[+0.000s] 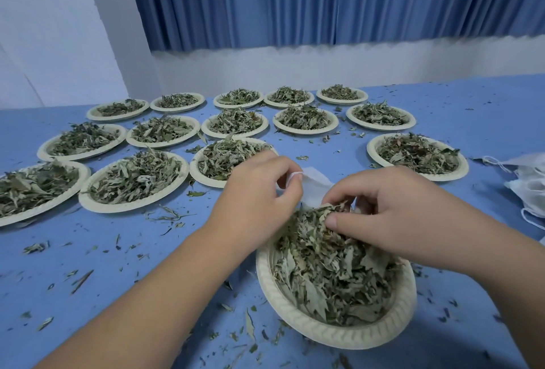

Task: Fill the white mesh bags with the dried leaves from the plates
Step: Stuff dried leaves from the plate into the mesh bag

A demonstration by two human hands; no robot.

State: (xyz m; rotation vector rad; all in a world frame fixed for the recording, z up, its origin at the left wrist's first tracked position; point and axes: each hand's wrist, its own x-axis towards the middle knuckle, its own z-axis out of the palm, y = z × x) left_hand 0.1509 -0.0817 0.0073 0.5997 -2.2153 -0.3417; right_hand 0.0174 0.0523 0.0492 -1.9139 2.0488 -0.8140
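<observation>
Fingers (339, 222) of the right hand (393, 209) pinch dried leaves (324, 268) as the left hand (259, 185) grips the white mesh bag (316, 183), whose mouth likely needs widening next.

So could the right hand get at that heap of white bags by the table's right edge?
Probably yes: only blue table lies between the right hand and the heap of white bags. It pinches dried leaves, though, and would have to drop them first.
</observation>
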